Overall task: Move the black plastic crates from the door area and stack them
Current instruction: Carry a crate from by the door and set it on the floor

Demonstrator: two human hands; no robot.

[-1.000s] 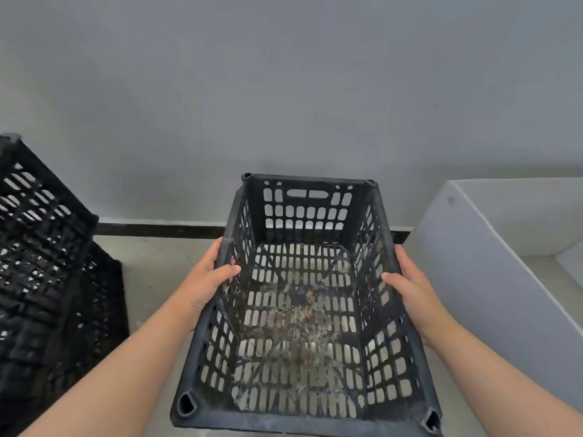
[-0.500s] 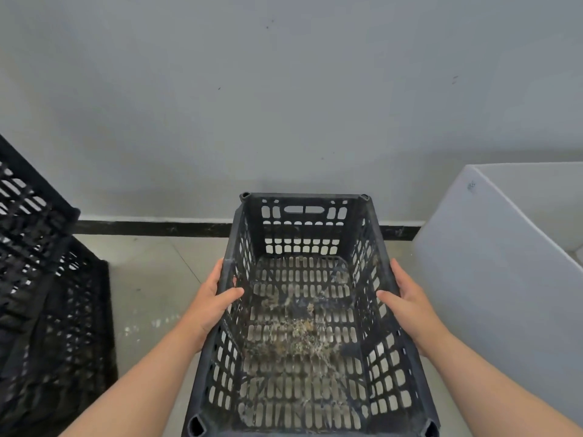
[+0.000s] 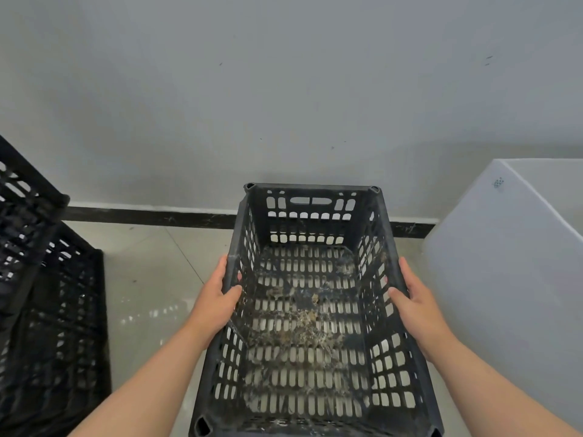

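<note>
A black slotted plastic crate fills the middle of the view, its open top facing me and dried dirt on its bottom. My left hand grips its left rim, thumb over the inside. My right hand grips the right rim the same way. The crate hangs low over the pale tiled floor, and whether it touches the floor cannot be told. At the left edge stands a pile of other black crates, the upper one tilted.
A grey wall with a black skirting strip runs close behind the crate. A large white box stands at the right, near the crate's side. Bare floor tiles lie between the crate and the pile.
The crate in my hands has gone down and away from me toward the wall. The pile at the left has slid further out of view. Both grips are unchanged.
</note>
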